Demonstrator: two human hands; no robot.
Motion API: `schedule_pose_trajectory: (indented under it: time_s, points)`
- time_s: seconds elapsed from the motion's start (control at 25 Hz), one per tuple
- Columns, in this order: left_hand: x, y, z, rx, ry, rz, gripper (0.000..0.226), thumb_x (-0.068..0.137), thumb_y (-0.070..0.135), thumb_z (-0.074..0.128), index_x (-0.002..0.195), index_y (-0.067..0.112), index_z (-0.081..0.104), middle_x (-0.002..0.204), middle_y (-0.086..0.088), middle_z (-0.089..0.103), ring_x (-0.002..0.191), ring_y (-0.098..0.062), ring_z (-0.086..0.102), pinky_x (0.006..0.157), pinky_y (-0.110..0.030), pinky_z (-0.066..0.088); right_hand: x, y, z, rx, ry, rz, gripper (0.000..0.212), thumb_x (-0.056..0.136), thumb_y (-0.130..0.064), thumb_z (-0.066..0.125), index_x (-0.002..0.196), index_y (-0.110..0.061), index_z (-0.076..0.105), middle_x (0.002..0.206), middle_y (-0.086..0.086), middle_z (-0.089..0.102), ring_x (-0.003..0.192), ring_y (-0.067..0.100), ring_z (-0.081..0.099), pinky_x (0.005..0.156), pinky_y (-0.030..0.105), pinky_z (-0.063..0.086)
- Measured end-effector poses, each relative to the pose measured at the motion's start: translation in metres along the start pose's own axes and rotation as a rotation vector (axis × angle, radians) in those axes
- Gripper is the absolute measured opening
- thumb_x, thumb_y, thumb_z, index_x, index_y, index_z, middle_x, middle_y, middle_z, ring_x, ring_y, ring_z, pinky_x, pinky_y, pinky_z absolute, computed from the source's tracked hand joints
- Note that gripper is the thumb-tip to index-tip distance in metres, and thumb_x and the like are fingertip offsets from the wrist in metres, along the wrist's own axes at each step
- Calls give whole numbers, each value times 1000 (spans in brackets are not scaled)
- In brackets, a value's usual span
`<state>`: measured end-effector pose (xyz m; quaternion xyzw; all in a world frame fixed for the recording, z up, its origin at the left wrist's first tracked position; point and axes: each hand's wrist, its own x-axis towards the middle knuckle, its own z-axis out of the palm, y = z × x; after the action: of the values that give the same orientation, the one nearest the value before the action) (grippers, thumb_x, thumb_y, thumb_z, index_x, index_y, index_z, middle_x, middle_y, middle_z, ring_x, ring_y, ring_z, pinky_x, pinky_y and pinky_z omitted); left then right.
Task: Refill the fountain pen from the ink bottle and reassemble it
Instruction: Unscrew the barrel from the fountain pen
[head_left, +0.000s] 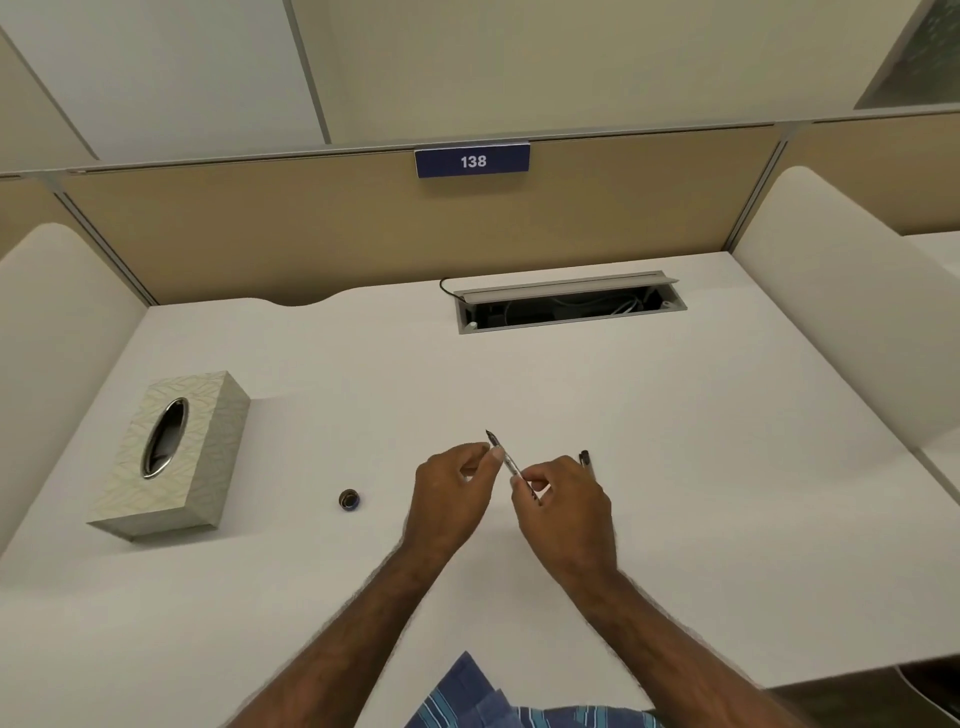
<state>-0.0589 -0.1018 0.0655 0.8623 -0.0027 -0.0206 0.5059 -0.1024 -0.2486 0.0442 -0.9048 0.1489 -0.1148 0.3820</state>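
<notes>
Both hands, left hand (453, 480) and right hand (558, 496), pinch the slim silvery nib section (506, 460) above the white desk (675, 467). Black barrel (585, 459) lies apart, so reassembly's left; small dark ink bottle (349, 500) sits nearby.

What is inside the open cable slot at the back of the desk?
Inside the cable slot, under its raised lid, pale cables and dark fittings show against a black interior. A thin black cable enters at its left end. The deeper part is too dark to tell.

Your desk (675, 467) is smooth, matt white laminate. The tissue box (171, 457) beside you looks textured, with a glossy metal-like rim round its slot. Your pen section (506, 460) looks clear, shiny plastic.
</notes>
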Motion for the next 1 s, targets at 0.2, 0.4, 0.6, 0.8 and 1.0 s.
schedule_pose_trajectory:
  time_s: [0.2, 0.4, 0.6, 0.8, 1.0]
  points:
    - [12, 1, -3, -356, -72, -233, 24, 99, 35, 70, 88, 18, 84, 88, 4, 84, 88, -10, 80, 84, -39, 59, 3, -9, -3, 31, -19, -69, 8, 91, -37, 78, 94, -31, 74, 91, -17, 69, 75, 2, 63, 65, 5, 38]
    - [16, 0, -13, -587, -120, -296, 18, 98, 32, 71, 100, 20, 85, 103, -1, 85, 103, -15, 79, 97, -42, 57, 6, -9, -6, 247, -128, 29, 14, 94, -48, 75, 100, -35, 76, 94, -20, 74, 82, 3, 69, 69, 16, 54]
    - [21, -9, -18, -674, -169, -311, 22, 101, 31, 68, 109, 18, 83, 112, -5, 84, 123, -25, 71, 116, -52, 47, 9, -1, -6, 366, -218, 74, 9, 98, -34, 74, 99, -29, 82, 94, -14, 79, 87, 7, 73, 77, 21, 59]
    - [25, -15, -15, -735, -190, -310, 23, 101, 27, 67, 112, 12, 82, 114, -9, 83, 123, -24, 72, 118, -50, 46, 9, -2, -7, 328, -84, -6, 5, 90, -27, 83, 94, -28, 85, 83, -15, 78, 82, 6, 70, 69, 6, 46]
    - [27, -16, -9, -786, -125, -357, 21, 99, 23, 71, 108, 8, 82, 109, -13, 83, 118, -27, 75, 117, -49, 48, 12, -5, -8, 296, -24, -38, 13, 81, -23, 91, 92, -28, 85, 81, -16, 76, 81, 6, 68, 68, 7, 47]
